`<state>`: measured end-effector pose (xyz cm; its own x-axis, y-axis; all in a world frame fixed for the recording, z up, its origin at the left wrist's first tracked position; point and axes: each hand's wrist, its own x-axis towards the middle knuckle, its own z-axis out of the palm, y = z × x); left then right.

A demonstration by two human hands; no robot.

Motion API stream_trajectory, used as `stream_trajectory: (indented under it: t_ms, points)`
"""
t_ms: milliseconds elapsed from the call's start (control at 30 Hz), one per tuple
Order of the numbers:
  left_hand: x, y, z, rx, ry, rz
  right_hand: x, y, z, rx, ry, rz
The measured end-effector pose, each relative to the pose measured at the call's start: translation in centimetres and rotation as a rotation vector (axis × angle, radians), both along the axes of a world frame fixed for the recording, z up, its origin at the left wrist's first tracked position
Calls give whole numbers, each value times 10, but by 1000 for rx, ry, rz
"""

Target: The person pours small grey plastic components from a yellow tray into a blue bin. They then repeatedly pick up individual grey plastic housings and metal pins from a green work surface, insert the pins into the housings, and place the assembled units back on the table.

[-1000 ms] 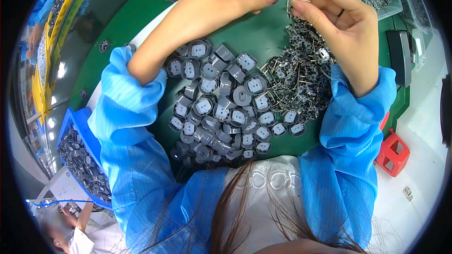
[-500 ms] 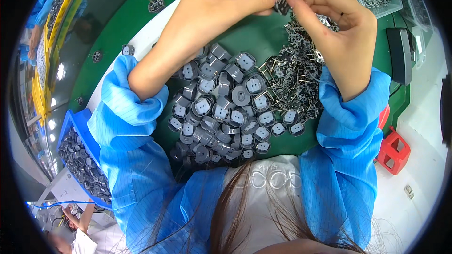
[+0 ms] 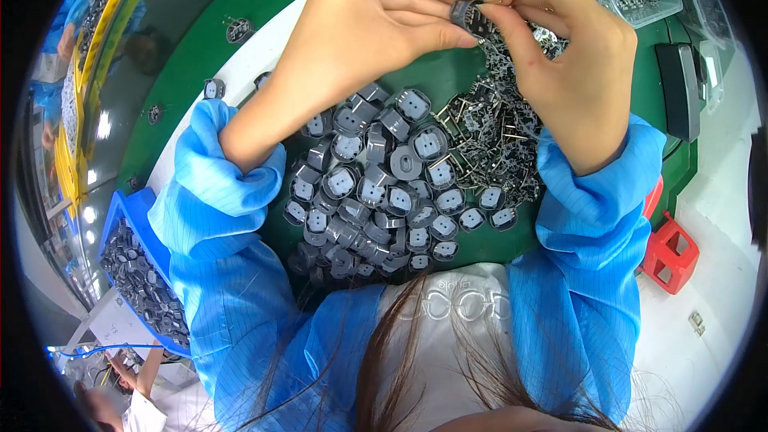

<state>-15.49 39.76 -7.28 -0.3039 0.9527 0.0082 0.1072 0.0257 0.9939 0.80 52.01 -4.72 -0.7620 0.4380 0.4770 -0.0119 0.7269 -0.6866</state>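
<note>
We find the left hand pinching a dark housing between thumb and fingers, the right hand gripping its rim, above the green tabletop. Nearer the body, we note piled grey housings beside heaped metal parts.

The left hand and right hand hold a small dark part together. On the green desk lie a heap of grey caps and, just right of it, a tangle of metal pieces.
</note>
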Motion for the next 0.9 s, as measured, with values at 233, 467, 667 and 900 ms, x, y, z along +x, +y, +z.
stream_trajectory:
  t_ms: [233, 467, 667, 900]
  points:
    - [5, -1, -3, 0, 90, 23, 1, -9, -2, 87, -22, -81]
    - [-8, -6, -5, -10, -175, 25, -4, -14, -1, 69, -15, -20]
    - [1, -5, 9, 10, -181, 104, -5, -19, 0, -554, -95, 151]
    - [4, -3, 6, 146, -41, 132, -13, -19, -25, -504, -3, 86]
